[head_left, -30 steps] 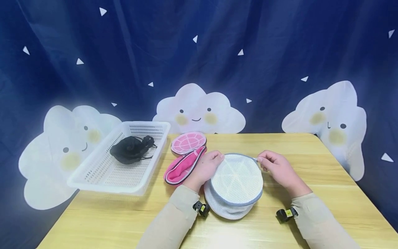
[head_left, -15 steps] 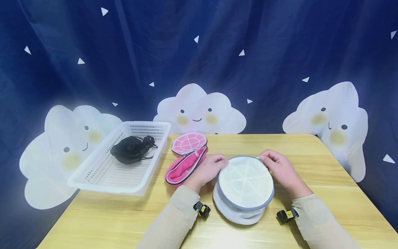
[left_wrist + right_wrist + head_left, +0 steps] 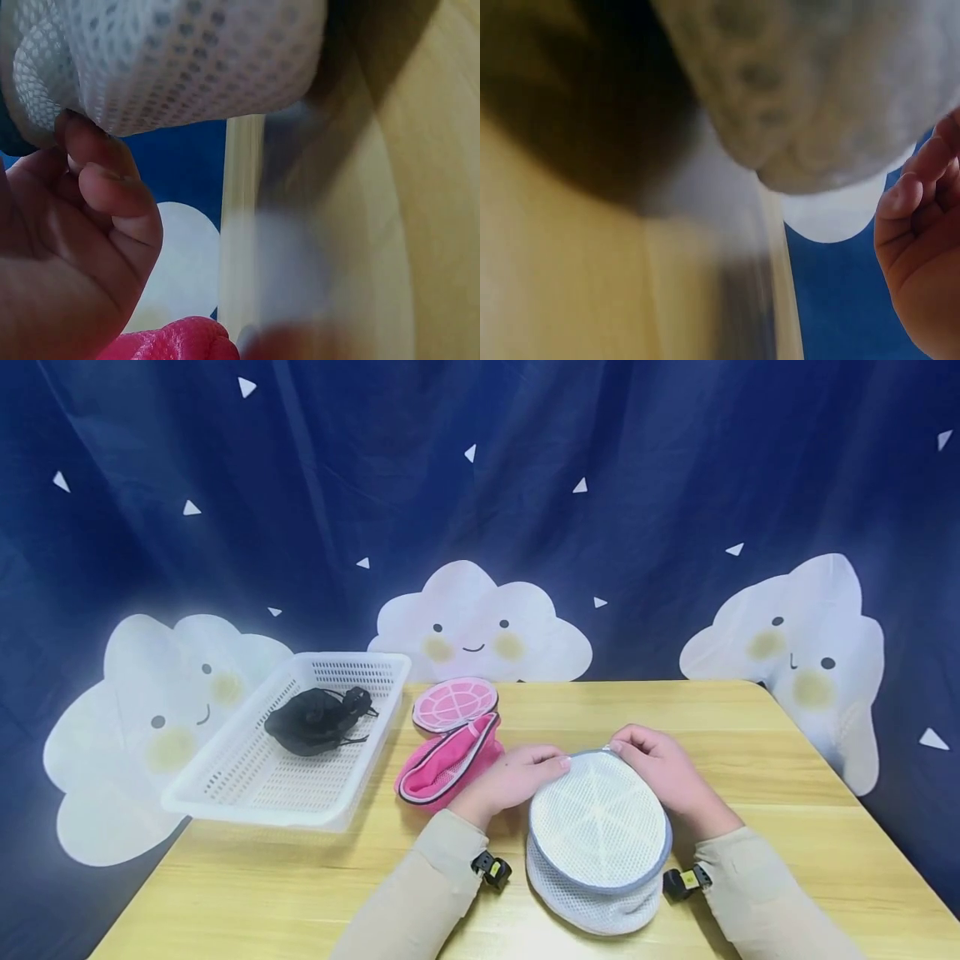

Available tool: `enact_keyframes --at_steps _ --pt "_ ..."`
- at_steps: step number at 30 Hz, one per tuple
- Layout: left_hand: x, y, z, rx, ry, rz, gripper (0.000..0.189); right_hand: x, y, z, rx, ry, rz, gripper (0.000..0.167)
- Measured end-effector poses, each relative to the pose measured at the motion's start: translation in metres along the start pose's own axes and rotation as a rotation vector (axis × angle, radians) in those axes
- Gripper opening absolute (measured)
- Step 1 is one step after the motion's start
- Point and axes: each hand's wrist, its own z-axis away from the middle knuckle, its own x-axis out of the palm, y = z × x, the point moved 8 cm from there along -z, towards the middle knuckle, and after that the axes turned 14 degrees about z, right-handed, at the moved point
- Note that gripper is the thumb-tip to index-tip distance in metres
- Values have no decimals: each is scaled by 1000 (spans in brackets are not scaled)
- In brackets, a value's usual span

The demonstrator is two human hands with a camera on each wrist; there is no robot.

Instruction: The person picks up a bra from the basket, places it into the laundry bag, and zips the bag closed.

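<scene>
- White mesh bag [image 3: 600, 827]: middle of the tabletop [image 3: 810, 802], toward the near edge, which is out of frame. Round, so no clear long axis; its blue-edged disc face is tilted up, and the body bulges out beneath toward the near edge. Cannot tell whether the base rests fully on the wood.
- Key relation: both hands sit at the bag's far rim, so its bulk lies nearward of the fingers.
- Left hand [image 3: 517, 777]: fingers curled, pinching the rim at its far-left part.
- Right hand [image 3: 663, 768]: thumb and finger pinch the rim at its farthest part, by a small pale tab. It is the nearer hand to that tab; whether a zipper pull, too small to tell.
- Pink mesh bag [image 3: 450, 768]: just beyond the left hand toward the left edge, mouth gaping, pink lid [image 3: 455, 703] by the far edge. Judged the likeliest hindrance to leftward movement.
- White basket [image 3: 247, 814]: over the left edge, black pouch [image 3: 315, 722] inside.
</scene>
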Motion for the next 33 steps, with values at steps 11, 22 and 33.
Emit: enact_keyframes --at_steps 11,22,33 --pt "-1 6 0 50 26 27 20 5 -7 2 -36 -34 36 21" --pt "-8 3 0 57 98 27 22 1 -3 1 -63 -23 86 18" --pt "-21 -7 -3 45 190 44 23 -8 -27 6 -67 3 165 16"
